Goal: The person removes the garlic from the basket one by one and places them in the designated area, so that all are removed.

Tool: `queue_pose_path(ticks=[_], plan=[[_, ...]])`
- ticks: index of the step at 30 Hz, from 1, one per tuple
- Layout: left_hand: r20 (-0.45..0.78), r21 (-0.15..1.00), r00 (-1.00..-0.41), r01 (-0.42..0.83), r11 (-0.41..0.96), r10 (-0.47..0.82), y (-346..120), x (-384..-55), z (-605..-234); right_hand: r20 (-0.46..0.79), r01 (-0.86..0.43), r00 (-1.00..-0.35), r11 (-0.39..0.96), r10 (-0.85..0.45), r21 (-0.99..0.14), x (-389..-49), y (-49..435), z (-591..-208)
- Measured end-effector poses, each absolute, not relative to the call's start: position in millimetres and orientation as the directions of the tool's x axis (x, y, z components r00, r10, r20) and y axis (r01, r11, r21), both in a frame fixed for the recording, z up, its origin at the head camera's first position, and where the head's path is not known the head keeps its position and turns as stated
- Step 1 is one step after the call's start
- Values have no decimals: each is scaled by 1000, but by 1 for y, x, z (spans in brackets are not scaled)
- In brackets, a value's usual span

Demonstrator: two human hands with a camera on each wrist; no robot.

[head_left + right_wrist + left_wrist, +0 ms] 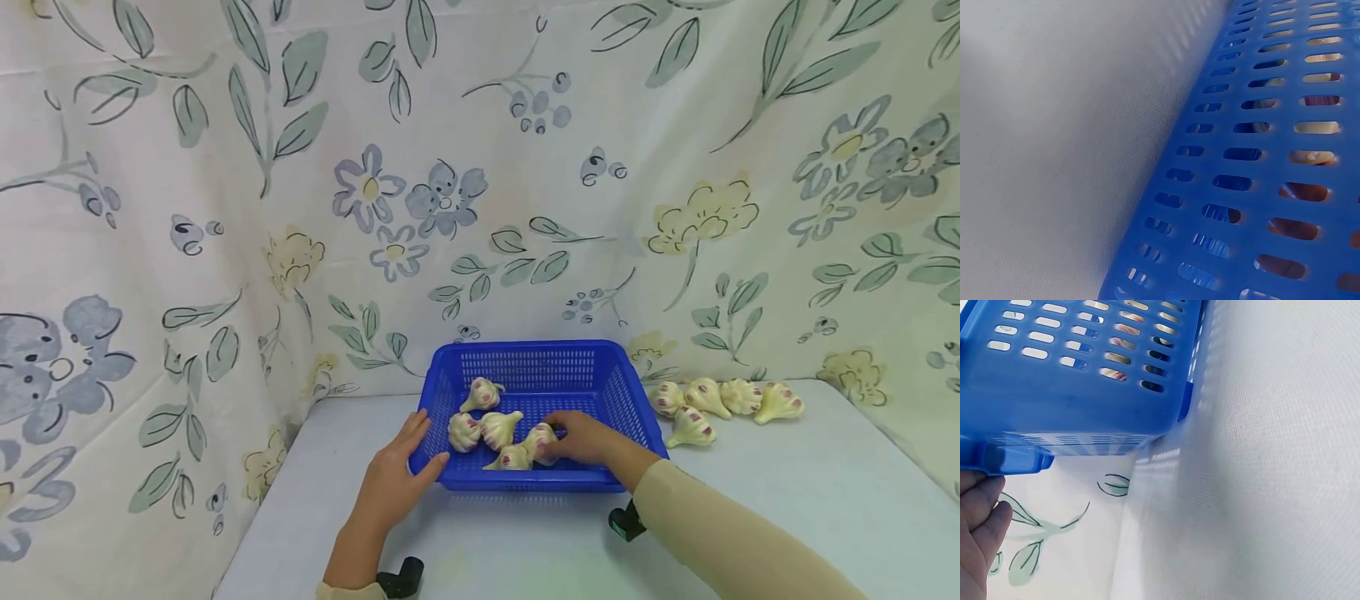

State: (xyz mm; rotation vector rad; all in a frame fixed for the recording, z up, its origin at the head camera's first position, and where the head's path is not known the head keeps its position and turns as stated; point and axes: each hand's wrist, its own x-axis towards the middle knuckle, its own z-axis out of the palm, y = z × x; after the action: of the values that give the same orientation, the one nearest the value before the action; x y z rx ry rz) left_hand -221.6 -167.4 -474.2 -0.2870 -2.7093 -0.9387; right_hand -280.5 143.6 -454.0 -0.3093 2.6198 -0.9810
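Observation:
A blue plastic basket (592, 367) with slotted walls stands on the table, several garlic bulbs (498, 430) inside it. My left hand (392, 475) rests at its left front corner, thumb spread from the straight fingers. In the left wrist view, the fingertips of that hand (982, 528) are right at the rim of the basket (1085, 400). Inside the basket, near the front wall, my right hand (588, 437) grips a purple-streaked garlic bulb (540, 442) beside another bulb (512, 457). From the right wrist, the basket wall (1213, 165) largely hides that hand.
To the right of the basket, several more garlic bulbs (705, 397) lie grouped on the white table (322, 442), with one bulb (691, 427) in front of the others. A floral curtain (510, 275) hangs behind the table.

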Motion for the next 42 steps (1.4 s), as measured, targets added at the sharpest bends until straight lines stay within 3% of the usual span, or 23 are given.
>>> queue_pose_path(ticks=[20, 42], plan=[[345, 568, -933, 298, 767, 107, -170, -223, -478, -206, -105, -922, 724, -328, -682, -285, 142, -455], [342, 587, -934, 301, 751, 107, -169, -224, -478, -52, -78, -967, 480, -250, -874, -285, 152, -446]])
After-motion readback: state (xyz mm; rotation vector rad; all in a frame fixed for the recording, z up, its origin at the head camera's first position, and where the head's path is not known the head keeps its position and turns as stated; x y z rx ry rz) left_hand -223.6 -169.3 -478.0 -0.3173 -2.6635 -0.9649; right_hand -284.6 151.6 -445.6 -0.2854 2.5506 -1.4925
